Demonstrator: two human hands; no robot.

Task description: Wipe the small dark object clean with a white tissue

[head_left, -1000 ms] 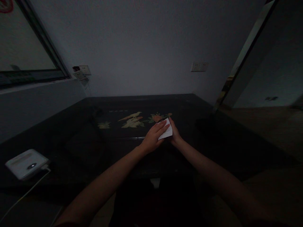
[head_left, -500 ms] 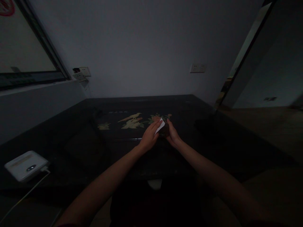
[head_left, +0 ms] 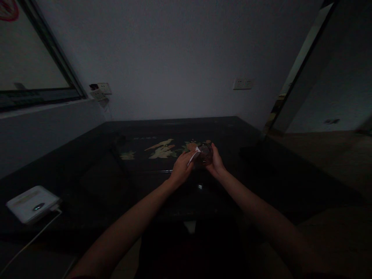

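Note:
Over the dark table, my right hand point(head_left: 216, 162) is wrapped around the right side of a see-through glass cup point(head_left: 206, 153). The cup looks tilted, its round opening partly facing me. My left hand point(head_left: 181, 166) is closed on a folded white tissue point(head_left: 193, 157), which sits against or just beside the cup's left side. In the dim light I cannot make out whether the tissue touches the glass. Both hands are close together, in front of the painted bird and flowers point(head_left: 161, 149) on the tabletop.
The dark glossy table point(head_left: 151, 193) reaches back to the wall. At its left front lies a white box-shaped device point(head_left: 33, 204) with a cable point(head_left: 31, 240). Wall sockets point(head_left: 243, 83) are behind, and a window point(head_left: 37, 58) is at the left.
The cup and my right hand have shifted slightly right, and more of the glass shows. The tissue in my left hand is turned more edge-on, a little to the left.

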